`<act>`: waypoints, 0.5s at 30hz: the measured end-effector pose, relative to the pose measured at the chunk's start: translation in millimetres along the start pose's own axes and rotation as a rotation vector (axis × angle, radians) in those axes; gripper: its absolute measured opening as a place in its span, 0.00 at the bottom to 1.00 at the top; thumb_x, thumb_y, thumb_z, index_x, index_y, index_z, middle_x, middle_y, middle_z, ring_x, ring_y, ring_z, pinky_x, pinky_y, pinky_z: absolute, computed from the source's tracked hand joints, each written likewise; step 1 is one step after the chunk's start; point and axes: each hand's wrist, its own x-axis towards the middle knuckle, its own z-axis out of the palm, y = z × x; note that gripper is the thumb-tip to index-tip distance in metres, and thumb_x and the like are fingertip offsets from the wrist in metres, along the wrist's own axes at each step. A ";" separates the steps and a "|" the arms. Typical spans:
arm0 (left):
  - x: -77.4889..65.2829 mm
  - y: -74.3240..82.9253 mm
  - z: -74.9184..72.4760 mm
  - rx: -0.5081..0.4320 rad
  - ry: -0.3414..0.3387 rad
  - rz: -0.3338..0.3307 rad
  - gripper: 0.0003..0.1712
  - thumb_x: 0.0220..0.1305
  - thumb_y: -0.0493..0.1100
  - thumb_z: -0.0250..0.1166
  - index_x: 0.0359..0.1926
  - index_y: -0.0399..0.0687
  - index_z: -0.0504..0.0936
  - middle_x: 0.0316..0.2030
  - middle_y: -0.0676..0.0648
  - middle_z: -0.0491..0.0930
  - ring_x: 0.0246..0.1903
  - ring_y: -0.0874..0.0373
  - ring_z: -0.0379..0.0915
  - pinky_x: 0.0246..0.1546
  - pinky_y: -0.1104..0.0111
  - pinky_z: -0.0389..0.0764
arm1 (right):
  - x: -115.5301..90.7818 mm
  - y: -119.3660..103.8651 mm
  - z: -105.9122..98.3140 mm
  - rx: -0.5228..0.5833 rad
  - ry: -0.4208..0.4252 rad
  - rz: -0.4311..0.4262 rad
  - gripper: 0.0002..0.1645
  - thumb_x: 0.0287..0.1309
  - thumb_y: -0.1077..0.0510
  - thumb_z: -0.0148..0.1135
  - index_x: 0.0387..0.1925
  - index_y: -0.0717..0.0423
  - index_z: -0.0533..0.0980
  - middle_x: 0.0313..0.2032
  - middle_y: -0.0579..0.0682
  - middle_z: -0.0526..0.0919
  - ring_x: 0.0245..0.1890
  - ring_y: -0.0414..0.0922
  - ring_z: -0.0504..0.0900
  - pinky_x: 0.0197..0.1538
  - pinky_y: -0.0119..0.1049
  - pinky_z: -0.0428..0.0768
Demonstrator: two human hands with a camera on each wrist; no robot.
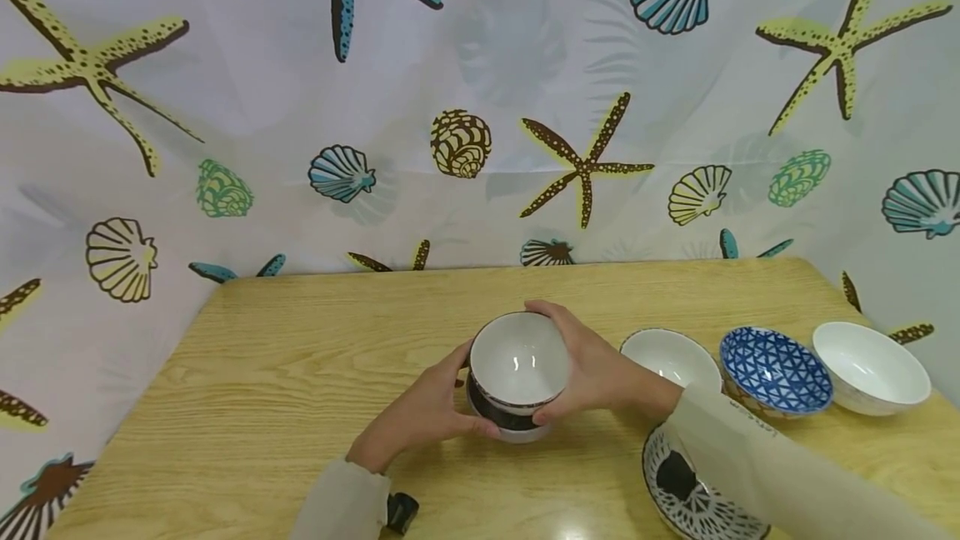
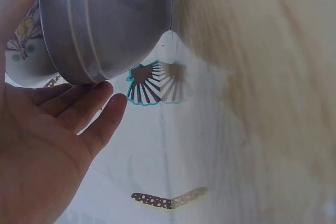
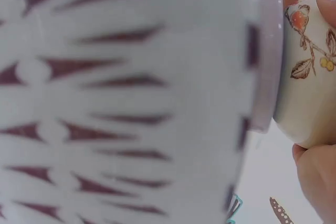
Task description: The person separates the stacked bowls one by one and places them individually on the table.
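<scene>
My right hand (image 1: 592, 365) grips a white bowl (image 1: 519, 357) with a dark rim, thumb in front and fingers round the far side. The right wrist view shows brown leaves and fruit painted on this floral bowl (image 3: 310, 72). Directly under it is a glossy dark grey bowl (image 1: 504, 417), whose ridged side fills the top of the left wrist view. My left hand (image 1: 427, 407) holds the grey bowl from the left, its thumb in front. In the left wrist view the fingertips (image 2: 102, 88) are at the grey bowl's edge. The grey bowl's inside is hidden.
To the right stand a white bowl (image 1: 675, 357), a blue-and-white patterned bowl (image 1: 776, 369) and a larger white bowl (image 1: 870, 365). A dark-patterned bowl (image 1: 697, 507) lies partly under my right sleeve. A shell-print curtain (image 1: 405, 107) hangs behind the wooden table (image 1: 285, 382).
</scene>
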 end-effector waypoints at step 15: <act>0.0 3.2 -0.7 0.031 0.001 -0.018 0.63 0.42 0.54 0.78 0.73 0.41 0.51 0.69 0.40 0.60 0.68 0.44 0.58 0.60 0.49 0.71 | -13.0 -11.6 -23.9 -0.016 0.056 0.031 0.73 0.24 0.55 0.84 0.71 0.55 0.48 0.64 0.56 0.65 0.58 0.52 0.71 0.57 0.48 0.75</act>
